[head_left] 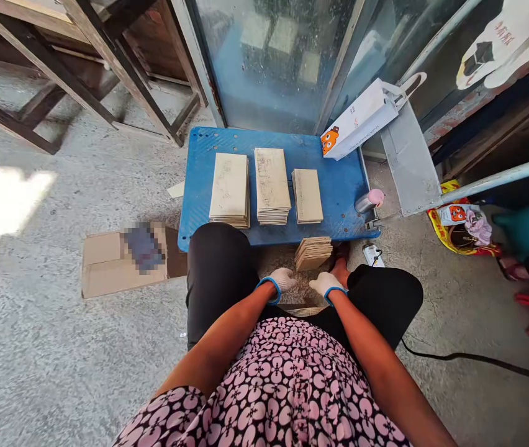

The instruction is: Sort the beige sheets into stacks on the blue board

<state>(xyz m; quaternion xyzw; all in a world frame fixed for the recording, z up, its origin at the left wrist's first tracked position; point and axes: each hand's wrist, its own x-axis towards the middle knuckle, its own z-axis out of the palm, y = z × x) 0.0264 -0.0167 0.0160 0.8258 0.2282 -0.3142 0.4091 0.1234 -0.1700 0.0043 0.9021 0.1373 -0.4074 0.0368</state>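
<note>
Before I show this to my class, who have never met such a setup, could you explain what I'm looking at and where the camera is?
There is no machine here: a person is working, and the single picture comes from a camera worn on their head, looking forward and down. That is why the arms reach in from the bottom. The left hand and right hand wear pale gloves with blue cuffs.

Ahead is a blue table. On it are three stacks of flat tan pieces: left, middle and right. A white bag is at the far right corner, with a pink-lidded cup nearer.

A fourth stack is just beyond the hands. I can't tell whether either hand holds anything.
</note>
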